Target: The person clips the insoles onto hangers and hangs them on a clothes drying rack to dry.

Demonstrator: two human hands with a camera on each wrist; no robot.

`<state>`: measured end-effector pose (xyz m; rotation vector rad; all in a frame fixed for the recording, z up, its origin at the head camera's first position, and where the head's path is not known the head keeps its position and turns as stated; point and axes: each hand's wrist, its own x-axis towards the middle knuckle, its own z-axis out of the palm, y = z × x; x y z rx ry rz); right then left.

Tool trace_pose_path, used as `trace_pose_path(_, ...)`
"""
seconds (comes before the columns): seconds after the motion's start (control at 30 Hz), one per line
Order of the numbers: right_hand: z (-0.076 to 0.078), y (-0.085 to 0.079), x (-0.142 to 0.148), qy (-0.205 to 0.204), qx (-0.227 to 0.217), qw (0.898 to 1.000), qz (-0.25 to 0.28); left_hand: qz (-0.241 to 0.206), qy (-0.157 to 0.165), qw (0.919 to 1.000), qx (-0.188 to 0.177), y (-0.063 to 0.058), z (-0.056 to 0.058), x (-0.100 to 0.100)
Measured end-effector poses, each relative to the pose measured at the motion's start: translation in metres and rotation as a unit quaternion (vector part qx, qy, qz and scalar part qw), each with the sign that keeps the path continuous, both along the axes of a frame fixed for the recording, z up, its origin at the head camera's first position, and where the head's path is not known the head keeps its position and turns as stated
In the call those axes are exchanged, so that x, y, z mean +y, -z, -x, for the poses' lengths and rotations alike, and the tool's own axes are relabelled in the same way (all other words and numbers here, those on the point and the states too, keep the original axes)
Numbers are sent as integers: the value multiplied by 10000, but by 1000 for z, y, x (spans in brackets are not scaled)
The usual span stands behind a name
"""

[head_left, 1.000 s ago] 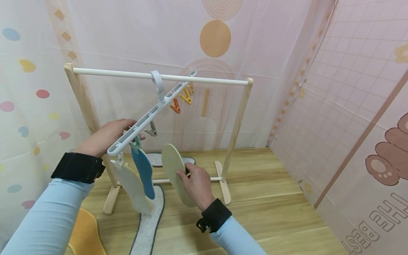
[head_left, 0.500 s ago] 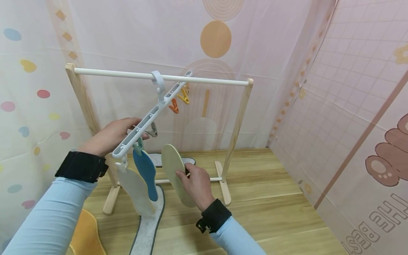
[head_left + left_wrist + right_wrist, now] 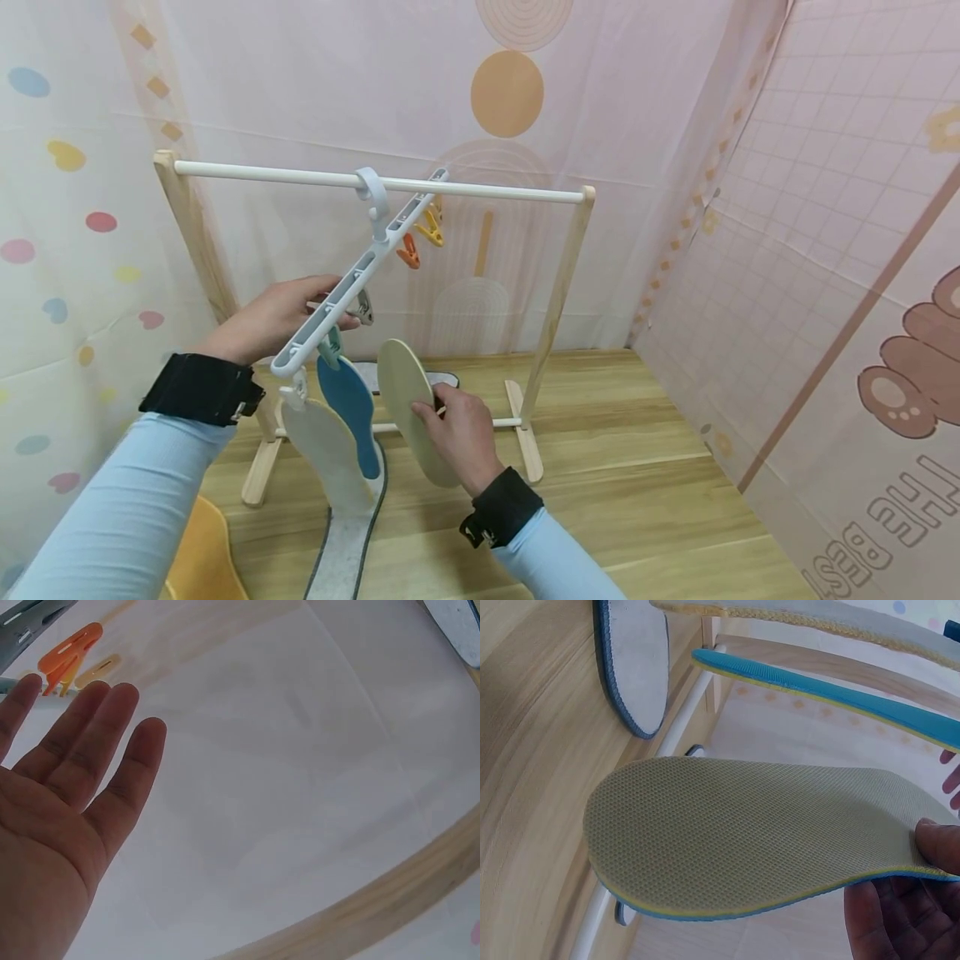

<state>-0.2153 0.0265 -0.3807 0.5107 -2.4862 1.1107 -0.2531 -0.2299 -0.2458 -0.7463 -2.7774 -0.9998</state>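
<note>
My right hand [image 3: 463,433] pinches a beige shoe insole [image 3: 750,832] near one end, thumb on its mesh face; yellow and blue layers show along its edge. My left hand [image 3: 270,317] is behind the white clip hanger [image 3: 352,283], fingers extended. Its fingertips are close to a grey clothespin [image 3: 364,310] on the bar. Nearer the hanger's front end, a green clothespin [image 3: 330,346] holds a blue insole [image 3: 348,408]. At the very end, a white clothespin [image 3: 295,390] holds an off-white insole [image 3: 326,450].
The hanger hooks over the white rail of a wooden rack [image 3: 480,190]. Orange [image 3: 408,252] and yellow clothespins [image 3: 431,228] hang at its far half. Below lie a grey dark-edged insole [image 3: 341,550], another grey piece [image 3: 444,378] behind, and an orange insole [image 3: 202,554].
My left hand has moved slightly right. The hanger's front end has swung right, carrying the blue and off-white insoles along. My right hand with the beige insole has stayed almost still.
</note>
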Motion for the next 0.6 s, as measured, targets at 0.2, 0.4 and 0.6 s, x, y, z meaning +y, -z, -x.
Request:
trace_pose_path(0.2, 1, -1, 0, 0, 8, 10000, -13, -80, 66, 9999, -121, -1, 3, 5)
trace_pose_path(0.4, 3, -2, -1, -1, 100, 9999, -27, -259, 184, 9994, -150, -3, 3, 9)
trace_pose_path(0.6, 5, -1, -1, -7, 128, 9999, -11, -412, 272, 9986, -180, -2, 3, 11)
